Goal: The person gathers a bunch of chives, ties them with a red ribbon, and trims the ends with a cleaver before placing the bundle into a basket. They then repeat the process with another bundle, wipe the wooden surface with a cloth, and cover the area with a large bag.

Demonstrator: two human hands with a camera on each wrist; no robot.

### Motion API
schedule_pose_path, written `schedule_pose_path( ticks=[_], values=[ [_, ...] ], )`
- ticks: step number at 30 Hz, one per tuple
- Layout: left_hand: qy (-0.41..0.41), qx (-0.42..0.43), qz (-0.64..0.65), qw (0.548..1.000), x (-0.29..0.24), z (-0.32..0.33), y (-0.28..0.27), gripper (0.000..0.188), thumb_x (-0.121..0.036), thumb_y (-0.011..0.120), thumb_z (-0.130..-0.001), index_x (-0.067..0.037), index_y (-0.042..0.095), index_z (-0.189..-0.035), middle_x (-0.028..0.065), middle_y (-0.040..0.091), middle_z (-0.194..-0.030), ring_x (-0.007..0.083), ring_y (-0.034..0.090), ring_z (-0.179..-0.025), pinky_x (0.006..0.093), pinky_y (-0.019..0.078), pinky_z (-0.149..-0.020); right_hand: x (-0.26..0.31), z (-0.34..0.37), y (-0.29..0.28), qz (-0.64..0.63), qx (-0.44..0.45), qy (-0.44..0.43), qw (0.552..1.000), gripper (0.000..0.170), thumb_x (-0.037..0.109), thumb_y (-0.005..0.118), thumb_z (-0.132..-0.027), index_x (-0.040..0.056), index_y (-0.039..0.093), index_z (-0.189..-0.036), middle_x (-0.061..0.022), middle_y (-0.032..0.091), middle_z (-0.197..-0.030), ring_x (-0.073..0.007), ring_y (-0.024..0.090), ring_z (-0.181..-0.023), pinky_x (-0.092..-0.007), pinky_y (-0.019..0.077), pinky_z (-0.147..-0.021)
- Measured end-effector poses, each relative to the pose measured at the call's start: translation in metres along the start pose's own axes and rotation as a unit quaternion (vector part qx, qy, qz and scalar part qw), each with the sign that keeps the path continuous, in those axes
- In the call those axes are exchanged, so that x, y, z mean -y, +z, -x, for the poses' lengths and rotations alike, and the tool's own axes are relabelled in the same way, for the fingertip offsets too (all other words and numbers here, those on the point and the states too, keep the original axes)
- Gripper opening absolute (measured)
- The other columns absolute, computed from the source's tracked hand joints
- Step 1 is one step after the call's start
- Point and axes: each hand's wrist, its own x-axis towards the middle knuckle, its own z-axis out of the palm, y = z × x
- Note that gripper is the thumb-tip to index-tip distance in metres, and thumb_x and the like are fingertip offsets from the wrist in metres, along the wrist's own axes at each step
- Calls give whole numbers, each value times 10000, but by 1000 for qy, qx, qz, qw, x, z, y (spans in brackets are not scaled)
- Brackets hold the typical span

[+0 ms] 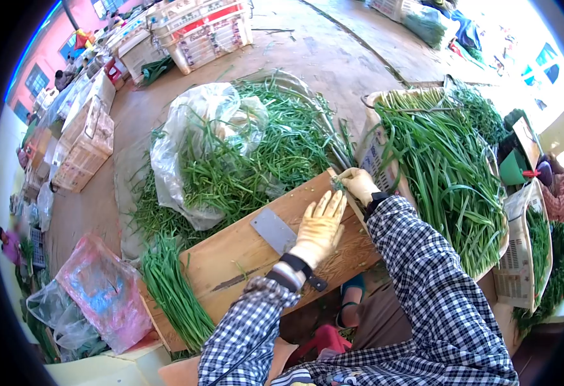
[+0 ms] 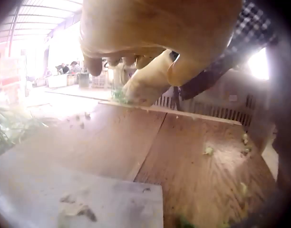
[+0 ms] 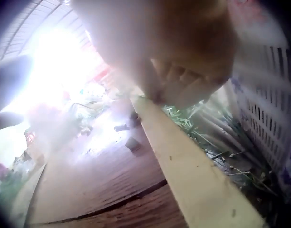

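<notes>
Wooden board (image 1: 221, 260) mid-frame bears a green bundle (image 1: 174, 289) at lower left, apparently sorted, loose greens (image 1: 295, 132) upper centre seemingly remaining, left hand (image 1: 317, 228) straight-fingered and empty, right hand's (image 1: 359, 185) grip unclear

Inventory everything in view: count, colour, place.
Wooden board: 1, brown, centre
Cleaver: 1, grey blade, on board
Thin-leaved bunch: 1, green, board's left end
Loose-greens heap: 1, green, beyond board
Plastic bag: 1, clear, on heap
Leafy-stalk crate: 1, whitish, right
Outer crate: 1, cream, far right
Plastic bundle: 1, pink, lower left
Stacked crates: several, white, upper left
Bystanders: several, mixed, background
Shoe: 1, teal, below board
Sleeves: 2, black-white check, foreground
Left hand: 1, cream glove, over board
Right hand: 1, cream glove, board's far-right corner
</notes>
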Motion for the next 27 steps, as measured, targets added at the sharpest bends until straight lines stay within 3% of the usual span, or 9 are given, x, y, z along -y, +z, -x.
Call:
schedule_pose_path(
  ticks=[6,10,12,13,14,17,20,24,27],
  values=[
    [-83,92,-28,992,25,-38,57,745,-394,562,-958,-72,297,-1576,130,295,-1637,271,253,-1525,527,124,-1234,2,-6,-20,8,109,31,993,151,77,671,-935,19,711,-1069,-70,710,-939,-114,620,-839,-271,499,-746],
    [-65,69,-28,995,32,-29,63,720,-390,546,-970,-77,308,-1573,111,329,-1625,249,278,-1517,533,125,-1230,-30,-15,-44,-321,219,98,916,273,68,643,-941,2,637,-1205,-26,685,-1000,-59,573,-794,-213,468,-686],
    [-69,79,-37,994,29,-30,58,712,-385,546,-971,-81,313,-1571,104,327,-1627,247,279,-1516,539,141,-1225,-53,-24,-34,-82,161,-128,975,276,131,595,-966,19,640,-1214,-18,677,-982,-53,542,-741,-194,425,-620],
    [-72,82,-46,993,29,-31,58,704,-379,546,-971,-85,318,-1569,98,326,-1629,245,281,-1515,544,157,-1221,-56,-29,-25,-161,122,3,979,328,186,538,-981,22,636,-1247,-25,665,-974,-49,525,-712,-183,386,-581],
    [-71,82,-46,993,29,-31,57,704,-379,546,-971,-85,318,-1569,98,326,-1629,245,281,-1515,544,157,-1221,-59,-34,-31,-161,122,3,979,328,186,538,-981,22,636,-1247,-25,665,-974,-49,525,-712,-183,386,-581],
    [-88,82,-30,992,29,-30,56,684,-372,543,-974,-101,333,-1565,91,313,-1637,240,279,-1516,563,184,-1207,-35,-32,-40,-406,-108,177,890,301,162,555,-956,19,643,-1206,-22,645,-868,-116,586,-755,-233,443,-614],
    [-90,75,-32,993,24,-30,59,674,-358,554,-970,-117,342,-1563,86,318,-1633,253,283,-1512,574,191,-1201,-34,-29,-11,-174,39,135,975,299,199,600,-947,52,657,-1201,-125,686,-1034,-195,637,-876,-311,500,-714],
    [-100,58,-22,993,21,-28,50,659,-336,607,-942,-118,398,-1528,101,430,-1520,331,332,-1458,577,247,-1167,-29,-25,3,103,-160,-41,981,304,140,512,-979,9,612,-1234,-228,688,-1032,-377,667,-934,-421,524,-842],
    [-121,36,-29,992,17,-29,43,674,-360,665,-897,-156,447,-1501,106,502,-1385,364,399,-1363,550,303,-1123,5,-1,-21,152,-157,-169,961,326,62,499,-963,-24,593,-1264,-261,680,-1099,-400,662,-1025,-421,519,-901]
  ],
)
